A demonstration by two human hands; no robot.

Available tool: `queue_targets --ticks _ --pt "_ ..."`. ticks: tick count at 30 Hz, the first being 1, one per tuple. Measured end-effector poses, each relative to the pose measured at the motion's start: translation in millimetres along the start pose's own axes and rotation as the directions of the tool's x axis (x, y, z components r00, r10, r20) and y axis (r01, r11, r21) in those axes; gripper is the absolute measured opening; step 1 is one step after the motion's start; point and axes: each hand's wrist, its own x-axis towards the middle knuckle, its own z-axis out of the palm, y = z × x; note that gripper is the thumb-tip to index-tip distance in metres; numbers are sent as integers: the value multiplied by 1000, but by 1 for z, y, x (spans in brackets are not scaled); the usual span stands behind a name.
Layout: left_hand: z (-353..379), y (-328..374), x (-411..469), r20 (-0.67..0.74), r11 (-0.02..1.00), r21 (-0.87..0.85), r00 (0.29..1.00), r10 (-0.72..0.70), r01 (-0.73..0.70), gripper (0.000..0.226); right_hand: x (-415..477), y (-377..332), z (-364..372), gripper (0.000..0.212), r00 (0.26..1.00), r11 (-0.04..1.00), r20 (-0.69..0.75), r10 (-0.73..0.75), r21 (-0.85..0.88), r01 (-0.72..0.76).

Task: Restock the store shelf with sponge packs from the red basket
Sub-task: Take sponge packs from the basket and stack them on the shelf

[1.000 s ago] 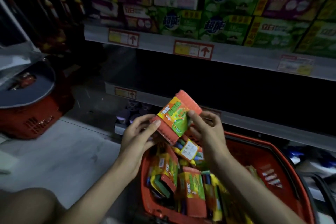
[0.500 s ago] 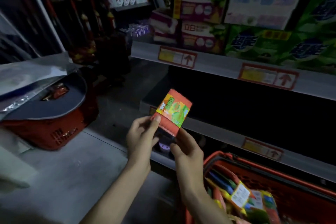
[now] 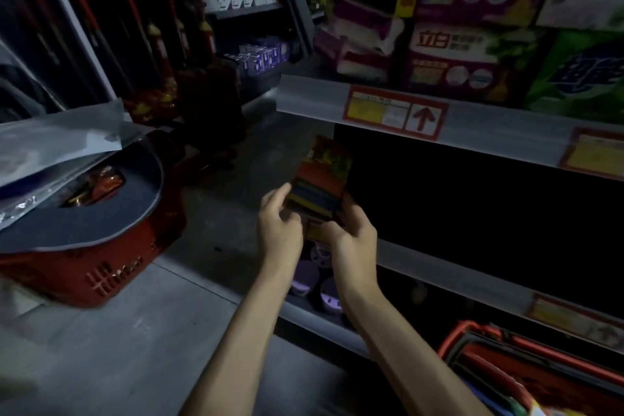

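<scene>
1. Task item. You are holding one sponge pack (image 3: 320,179) in both hands, just in front of the left end of the dark bay of the store shelf (image 3: 449,275). The pack is lying in shadow. Its wrapper is showing red with a green and yellow print at the upper end, and yellow and blue bands are showing lower down. It is tilting, with the upper end leaning toward the bay.

2. Hands. Your left hand (image 3: 280,233) is grasping the pack's left edge with curled fingers. Your right hand (image 3: 351,240) is gripping its lower right corner.

3. Surroundings. The upper shelf edge (image 3: 314,96) is overhanging just above the pack and is carrying a red price label (image 3: 395,113) with an arrow. Purple and green cartons (image 3: 452,54) are standing on that upper level. Round purple-topped containers (image 3: 307,277) are sitting on the lowest level, under your wrists. The bay interior is too dark to tell what lies in it.

4. Containers. The red basket (image 3: 506,346) is sitting at the lower right, beside your right forearm. It is mostly cut off, and only a few coloured packs (image 3: 540,410) are showing at the frame's bottom edge. A second basket (image 3: 101,277), also red, is resting on the floor at the left, well apart from the hands. A grey sheet (image 3: 84,223) and clear film (image 3: 50,142) are covering it, and an orange-red wrapped item (image 3: 98,186) is showing through a gap.
</scene>
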Motion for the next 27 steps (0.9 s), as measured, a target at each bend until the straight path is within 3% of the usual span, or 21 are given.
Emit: queue_targets --ticks 4,9,13,17,20,27 --pt "6 -8 14 -22 995 55 996 -84 85 57 11 1 10 67 1000 998 0 11 -56 -11" --pt "5 -20 18 -73 965 252 996 -49 67 54 8 11 15 57 1000 981 -7 2 -193 -3" --pt "-1 -19 16 -63 974 217 997 -54 66 52 3 12 18 81 999 955 -17 -28 -295 22" --pt "-3 -14 10 -43 986 142 996 -80 86 56 1 11 15 77 998 952 -35 -52 -303 39" --pt "-4 -14 6 -1 990 90 994 -108 107 61 -1 8 10 62 998 956 -21 -52 -291 44" --pt "-21 -13 -11 74 985 154 994 -84 72 57 -4 4 -9 55 997 958 26 -72 -276 77"
